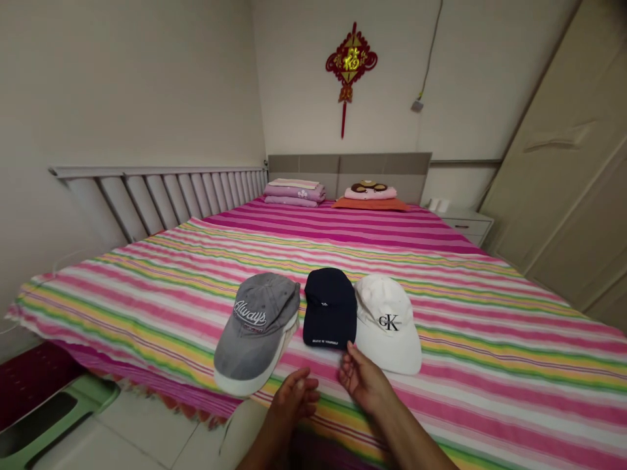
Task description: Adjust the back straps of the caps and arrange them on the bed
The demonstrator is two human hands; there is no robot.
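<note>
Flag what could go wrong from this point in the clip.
The right hand is at the navy cap's brim, and that cap touches the white cap, so moving one might shift the other. The gray cap lies near the edge of the bed and could slip off.

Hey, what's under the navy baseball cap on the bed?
The navy baseball cap rests on the striped bedspread, its side against the white cap. The patch of bedspread directly beneath it is covered, so nothing there can be seen.
</note>
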